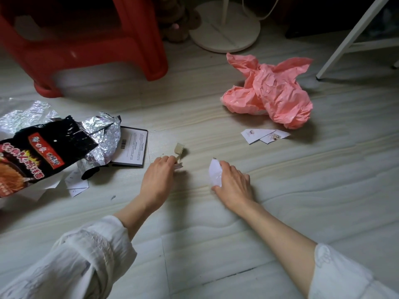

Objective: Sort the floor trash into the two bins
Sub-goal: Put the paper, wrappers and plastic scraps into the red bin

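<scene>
Paper first: my right hand (234,184) pinches a white scrap (216,175) against the floor (280,212), thumb and fingers curled round it, near centre. My left hand (158,180) has its fingers curled over a few small pale slips (178,166) just left of that; how many it holds I cannot tell.

Still on the floor, by position:
- Beige chunk (179,148), just beyond my left fingertips, untouched.
- Dark printed card (133,148), left of centre, partly under the foil.
- Noodle wrapper (32,152), black and red with silver foil lining, far left, torn open.
- White paper pieces (76,185) by the wrapper's near edge.
- Cut paper cards (264,135), right of centre, overlapping one another.
- Pink plastic bag (272,96), crumpled, far right, just beyond the cards.

Bins: neither is in view, so what has already gone in I cannot tell.

Judgement: most of the trash seen here remains unsorted. Only the scraps in my two hands are being gathered, and they have yet to reach a bin.

Background: red stool (86,39) far left, white fan base (224,31) far centre.
</scene>
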Available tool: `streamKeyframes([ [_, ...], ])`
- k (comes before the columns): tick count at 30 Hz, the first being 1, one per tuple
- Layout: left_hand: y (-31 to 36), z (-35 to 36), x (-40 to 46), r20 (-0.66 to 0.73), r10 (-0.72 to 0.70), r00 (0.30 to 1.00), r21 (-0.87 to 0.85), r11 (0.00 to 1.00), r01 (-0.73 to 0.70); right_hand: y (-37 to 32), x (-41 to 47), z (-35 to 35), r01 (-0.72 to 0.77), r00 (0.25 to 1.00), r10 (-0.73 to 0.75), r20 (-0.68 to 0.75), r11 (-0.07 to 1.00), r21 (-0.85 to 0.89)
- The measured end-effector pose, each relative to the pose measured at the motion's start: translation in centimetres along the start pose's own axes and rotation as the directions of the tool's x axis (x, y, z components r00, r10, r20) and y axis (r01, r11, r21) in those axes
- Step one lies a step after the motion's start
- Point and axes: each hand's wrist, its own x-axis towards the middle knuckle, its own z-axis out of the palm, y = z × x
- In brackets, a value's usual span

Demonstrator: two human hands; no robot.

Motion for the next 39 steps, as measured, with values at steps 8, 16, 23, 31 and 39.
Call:
streamKeyframes([
  [8,-1.4,-8.7,-7.6,-0.141,-0.063,0.988,-0.051,0.997,0.057,-5.8,-5.9,-6.1,0.095,0.995,-0.098,0.020,0.987,0.128],
  [16,-2.3,-22.2,-22.0,-0.380,-0.198,0.904,-0.392,0.919,0.037,-16.5,-19.2,-12.4,0.365,0.925,-0.374,0.072,0.925,0.108],
  [23,-8.8,-30.2,-35.8,-0.417,-0.398,0.817,-0.419,0.882,0.216,-28.5,-32.2,-13.1,0.578,0.751,-0.603,0.270,0.797,0.175],
  [31,-17.7,-32.7,-49.2,-0.279,-0.680,0.679,-0.387,0.726,0.568,-39.6,-42.7,-7.8,0.726,0.555,-0.704,0.442,0.670,0.154],
  [39,-21.1,-29.8,-55.9,-0.168,-0.736,0.655,-0.446,0.650,0.616,-42.1,-45.0,0.9,0.655,0.563,-0.689,0.457,0.709,0.263],
])
